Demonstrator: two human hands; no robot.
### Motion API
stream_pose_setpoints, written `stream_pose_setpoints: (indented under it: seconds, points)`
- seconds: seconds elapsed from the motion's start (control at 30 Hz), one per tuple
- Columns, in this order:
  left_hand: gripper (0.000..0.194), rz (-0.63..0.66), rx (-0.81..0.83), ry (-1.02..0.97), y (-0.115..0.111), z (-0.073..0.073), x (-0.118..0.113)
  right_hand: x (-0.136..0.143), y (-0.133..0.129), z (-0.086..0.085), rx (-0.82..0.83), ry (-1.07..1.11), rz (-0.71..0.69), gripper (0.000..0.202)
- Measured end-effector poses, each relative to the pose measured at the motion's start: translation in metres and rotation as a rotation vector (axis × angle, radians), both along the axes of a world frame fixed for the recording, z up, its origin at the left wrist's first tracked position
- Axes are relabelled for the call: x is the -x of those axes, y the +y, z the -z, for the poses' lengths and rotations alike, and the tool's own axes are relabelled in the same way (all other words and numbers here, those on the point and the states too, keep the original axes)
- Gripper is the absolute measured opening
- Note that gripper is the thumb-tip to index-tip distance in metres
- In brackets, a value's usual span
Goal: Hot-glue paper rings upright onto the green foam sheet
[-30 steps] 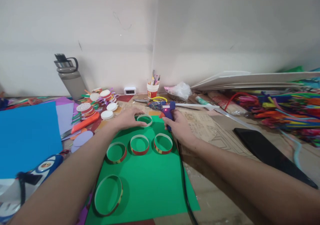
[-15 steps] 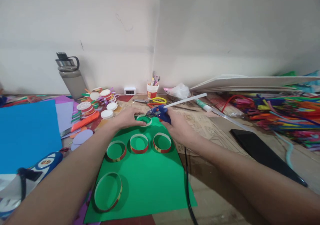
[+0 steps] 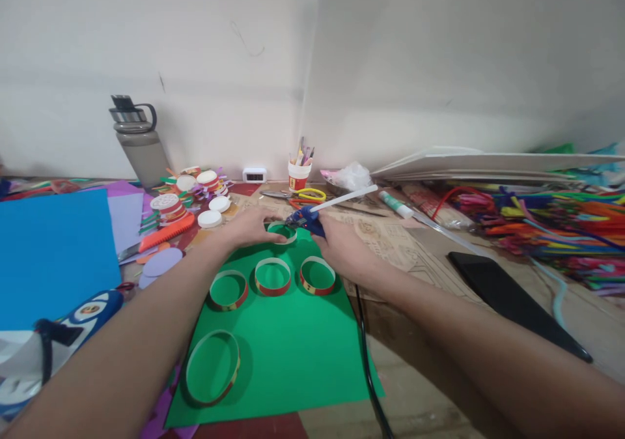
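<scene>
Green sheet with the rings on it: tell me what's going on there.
A person is working at a cluttered table with both hands. The left hand holds the farthest ring on the green sheet. The right hand grips a blue glue gun, its nozzle at that ring; whether they touch is too small to tell. A white stick sticks out of the gun's back. Four other rings sit nearer on the sheet, untouched.

A person's left hand [image 3: 252, 226] and right hand [image 3: 342, 247] are seen ungloved, with slim, uncovered wrists [image 3: 383, 277] and a rounded left forearm [image 3: 129, 335] and right forearm [image 3: 481, 338] likewise bare, each broadening steadily from the wrist toward its lower corner of the head-camera view.
</scene>
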State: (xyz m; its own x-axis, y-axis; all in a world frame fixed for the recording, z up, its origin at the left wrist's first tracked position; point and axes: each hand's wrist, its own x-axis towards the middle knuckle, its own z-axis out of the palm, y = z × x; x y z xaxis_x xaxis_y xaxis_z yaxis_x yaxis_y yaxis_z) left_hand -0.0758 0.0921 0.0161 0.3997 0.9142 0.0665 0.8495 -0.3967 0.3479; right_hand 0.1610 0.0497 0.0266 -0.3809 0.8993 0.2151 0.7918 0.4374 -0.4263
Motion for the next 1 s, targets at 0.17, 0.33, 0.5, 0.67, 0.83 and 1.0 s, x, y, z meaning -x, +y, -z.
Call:
stream_pose_setpoints:
  seconds: [0.17,0.33,0.5,0.67,0.83,1.0]
  points:
    - [0.063,0.01,0.002,-0.04,0.001,0.001,-0.001,0.004,-0.001,-0.003,0.012,-0.008,-0.013,0.036]
    - [0.06,0.03,0.005,-0.068,-0.001,0.0,-0.001,0.009,0.002,-0.001,-0.014,-0.073,-0.018,0.039]
    - [0.061,0.019,-0.011,-0.052,-0.002,-0.001,-0.002,0.014,0.003,0.004,-0.038,-0.085,-0.035,0.045]
    - [0.056,0.059,0.021,-0.087,-0.002,-0.002,-0.002,0.014,0.003,0.004,-0.045,-0.099,-0.034,0.043]
    - [0.06,0.034,0.023,-0.065,-0.002,-0.002,-0.002,0.009,0.005,0.004,-0.058,-0.108,-0.027,0.04]
    - [0.064,0.008,0.03,-0.038,-0.003,-0.002,-0.002,0.005,0.004,0.0,-0.037,-0.109,-0.024,0.038]
